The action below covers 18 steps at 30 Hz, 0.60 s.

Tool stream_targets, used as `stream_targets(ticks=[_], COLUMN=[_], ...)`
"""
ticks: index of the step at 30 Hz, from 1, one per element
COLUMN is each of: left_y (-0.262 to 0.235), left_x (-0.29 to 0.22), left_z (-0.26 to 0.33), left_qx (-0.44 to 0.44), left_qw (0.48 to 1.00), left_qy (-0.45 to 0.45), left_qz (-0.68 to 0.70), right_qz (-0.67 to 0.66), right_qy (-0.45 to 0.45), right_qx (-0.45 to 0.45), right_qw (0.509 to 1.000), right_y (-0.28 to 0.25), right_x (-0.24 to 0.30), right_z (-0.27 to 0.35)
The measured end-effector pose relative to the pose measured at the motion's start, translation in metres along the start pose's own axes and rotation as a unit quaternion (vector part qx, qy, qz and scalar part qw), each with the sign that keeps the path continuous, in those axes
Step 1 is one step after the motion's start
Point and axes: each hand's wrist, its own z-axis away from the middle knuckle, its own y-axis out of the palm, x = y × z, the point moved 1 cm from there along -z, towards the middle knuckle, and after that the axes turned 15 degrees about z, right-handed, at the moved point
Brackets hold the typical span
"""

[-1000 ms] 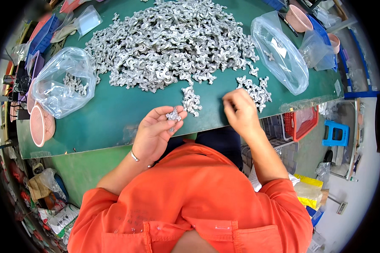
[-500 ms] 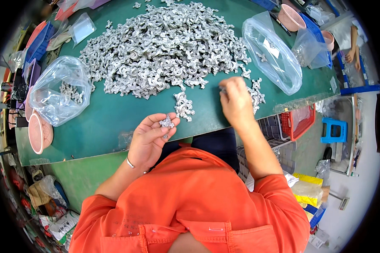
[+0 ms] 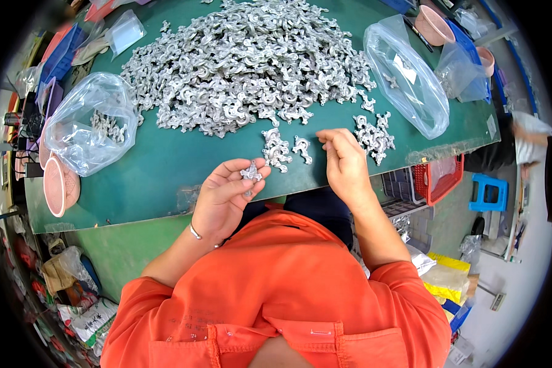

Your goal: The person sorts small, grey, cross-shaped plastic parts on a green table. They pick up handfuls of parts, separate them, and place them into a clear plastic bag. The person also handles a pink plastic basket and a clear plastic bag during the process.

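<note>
Between the thumb and fingers of my left hand (image 3: pixel 227 193) is a small grey metal casting (image 3: pixel 251 172) with several lobes. My right hand (image 3: pixel 346 164) hovers over the near part of the table, its fingers loosely bent and nothing visible in them. One loose casting (image 3: pixel 302 149) lies just left of its fingertips. Beside that piece, closer to my left hand, is a small group of castings (image 3: pixel 276 151). Another small group (image 3: pixel 375 137) sits right of my right hand. Beyond both hands rises a large heap of similar castings (image 3: pixel 245 67).
On the green table (image 3: pixel 147 184), a clear plastic bag (image 3: pixel 73 135) with castings stands left, near a pink basket (image 3: pixel 61 187). Another clear bag (image 3: pixel 411 80) lies right. A red crate (image 3: pixel 437 184) is below the table's right edge, with a blue stool (image 3: pixel 489 192) beyond.
A single casting now lies on the table between the left small group and my right hand. The right hand's fingers have loosened. My left hand keeps its casting.
</note>
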Motion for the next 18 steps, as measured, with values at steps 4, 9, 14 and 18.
stream_targets(ticks=[4,9,14,18], left_y=[-0.001,-0.001,-0.001,-0.003], left_x=[-0.004,-0.002,-0.001,-0.002], left_z=[0.003,0.002,0.001,0.001], left_qx=[-0.009,-0.016,-0.010,-0.017], left_qw=[1.000,1.000,1.000,1.000], left_qy=[0.010,0.003,0.000,0.004], left_qz=[-0.011,-0.008,-0.008,-0.013], right_qz=[0.016,0.097,0.062,0.006], right_qy=[0.000,-0.053,-0.071,-0.023], right_qx=[-0.011,-0.002,-0.016,-0.010], right_qw=[1.000,0.994,0.995,1.000], right_y=[0.012,0.016,0.013,0.002], right_x=[-0.001,0.007,0.002,-0.002], right_z=[0.000,0.003,0.004,0.005])
